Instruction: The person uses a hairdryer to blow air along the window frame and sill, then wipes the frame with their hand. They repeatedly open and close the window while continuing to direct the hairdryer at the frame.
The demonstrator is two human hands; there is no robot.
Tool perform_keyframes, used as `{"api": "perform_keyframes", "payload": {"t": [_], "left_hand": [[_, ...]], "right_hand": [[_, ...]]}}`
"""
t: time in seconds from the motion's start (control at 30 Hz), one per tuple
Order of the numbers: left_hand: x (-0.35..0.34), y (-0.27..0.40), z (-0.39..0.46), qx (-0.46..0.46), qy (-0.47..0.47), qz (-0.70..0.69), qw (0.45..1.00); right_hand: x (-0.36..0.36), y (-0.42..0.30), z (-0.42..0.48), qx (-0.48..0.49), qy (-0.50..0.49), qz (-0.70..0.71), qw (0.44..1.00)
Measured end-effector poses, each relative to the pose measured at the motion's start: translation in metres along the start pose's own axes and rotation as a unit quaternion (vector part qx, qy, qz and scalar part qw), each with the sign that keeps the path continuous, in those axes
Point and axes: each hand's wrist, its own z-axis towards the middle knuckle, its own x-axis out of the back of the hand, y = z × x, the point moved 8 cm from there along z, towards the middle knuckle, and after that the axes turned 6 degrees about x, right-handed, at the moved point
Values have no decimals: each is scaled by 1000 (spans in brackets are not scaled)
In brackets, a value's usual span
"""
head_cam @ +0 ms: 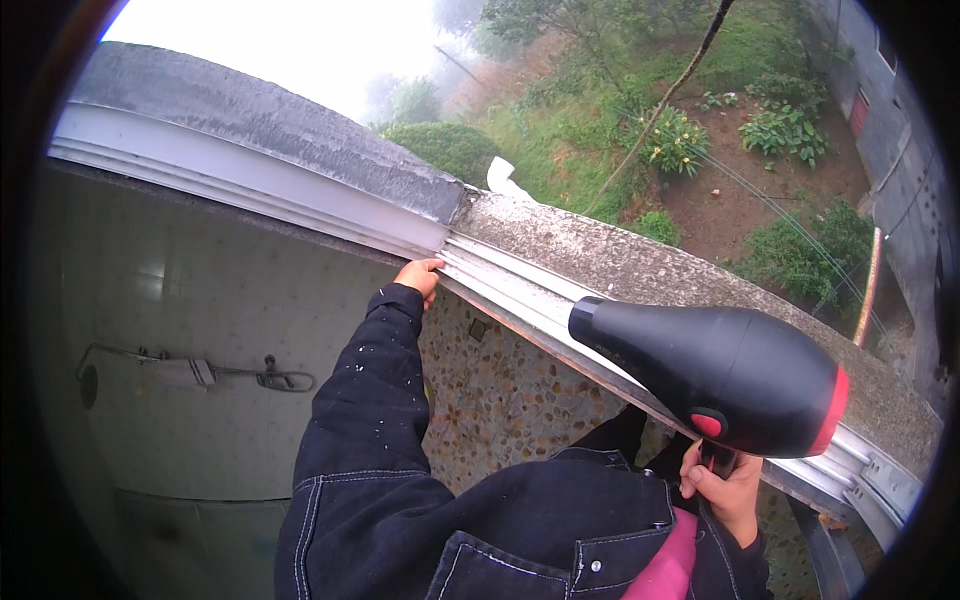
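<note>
My right hand [727, 487] is wrapped around the handle of a black hair dryer [720, 375] with a red rear rim and a red button. The dryer lies across my view above the white window track [517, 289], its nozzle [586, 318] pointing left along it. Part of the track is hidden behind the dryer's body. At the track's left part, my left hand [420, 279] touches the inner edge with an extended index finger, beside the end of a white frame section [262, 165]. The other fingers of that hand bend downward and are partly hidden.
Outside the track runs a rough concrete ledge [585, 244], with a white pipe elbow [504, 178] beyond it. A garden slope drops away outside. Indoors are a pebble-patterned floor [510, 382] and a wall-mounted shower fixture [262, 373]. A metal frame [821, 547] stands at lower right.
</note>
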Motion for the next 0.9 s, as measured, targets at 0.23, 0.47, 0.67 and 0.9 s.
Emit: {"api": "perform_keyframes", "payload": {"t": [0.23, 0.47, 0.67, 0.9], "left_hand": [[8, 4, 19, -36, 71, -31, 996], [16, 11, 41, -86, 176, 97, 976], [6, 25, 15, -20, 248, 157, 956], [8, 31, -9, -17, 339, 128, 932]], "right_hand": [[2, 3, -1, -15, -12, -10, 1000], [2, 1, -1, -19, -20, -1, 1000], [2, 1, 1, -9, -18, 22, 1000], [0, -3, 2, -3, -29, 34, 999]]}}
